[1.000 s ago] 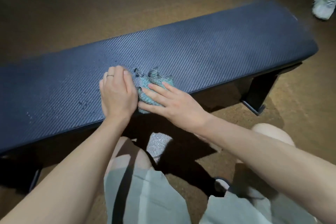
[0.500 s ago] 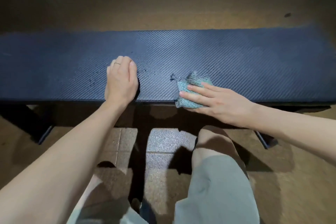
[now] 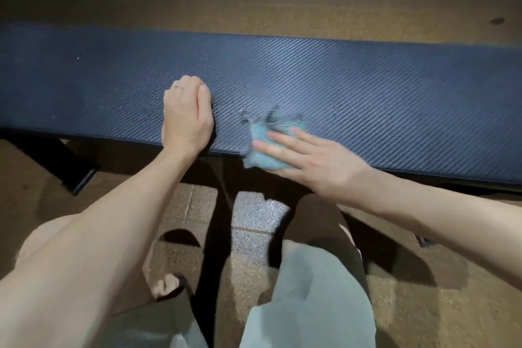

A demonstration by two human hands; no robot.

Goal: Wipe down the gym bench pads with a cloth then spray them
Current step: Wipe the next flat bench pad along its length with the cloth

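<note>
So we're leaning over the desk (image 3: 367, 87), a dark blue pad with a diagonal weave, running from 9 to 3 o'clock across the view, with both ends cut off by the frame. Our right hand (image 3: 308, 155) is lying flat with fingers straight and spread, pressing the teal cloth (image 3: 261, 140) onto the pad's near edge, around 6 o'clock of the pad. The cloth is blurry and half hidden under our fingers, and part of it is hanging off the edge. Our left hand (image 3: 185, 116) is resting on the pad at 9 o'clock of the cloth, apart from it, fingers curling down so the tips are hard to make out; it's holding nothing. A ring (image 3: 178, 87) is showing on it. A dark leg (image 3: 70, 167) is peeking out below at 8 o'clock, mostly in shadow.
</note>
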